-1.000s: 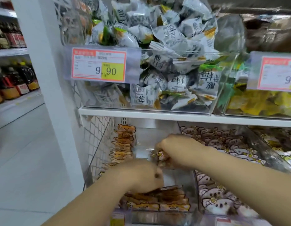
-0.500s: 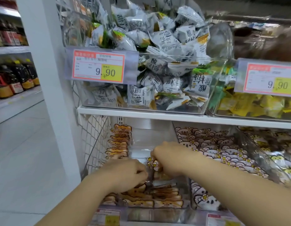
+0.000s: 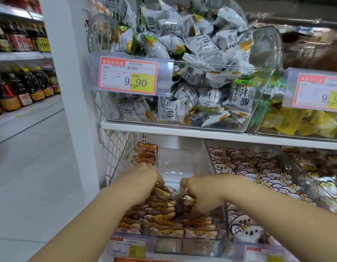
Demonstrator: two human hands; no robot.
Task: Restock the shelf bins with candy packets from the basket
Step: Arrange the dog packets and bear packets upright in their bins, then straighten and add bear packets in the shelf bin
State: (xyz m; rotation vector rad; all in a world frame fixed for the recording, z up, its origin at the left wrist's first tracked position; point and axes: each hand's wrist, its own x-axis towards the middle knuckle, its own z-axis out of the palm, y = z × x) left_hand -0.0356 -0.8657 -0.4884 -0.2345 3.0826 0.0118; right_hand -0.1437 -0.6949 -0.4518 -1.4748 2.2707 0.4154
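The lower bin is clear, glossy plastic, and the orange packets in it are shiny printed film. The white packets above are crinkled, glossy wrap. The price label looks like paper behind a clear plastic sleeve. The side grille is white-coated wire, and the shelf board is smooth white.

Both hands reach into the clear bin under the white shelf board. The left hand digs its fingertips among the orange tiger-print packets, and its grip is hidden. The right hand pinches one upright packet. Above the board, grey-white packets pile behind a 9.90 price tag.
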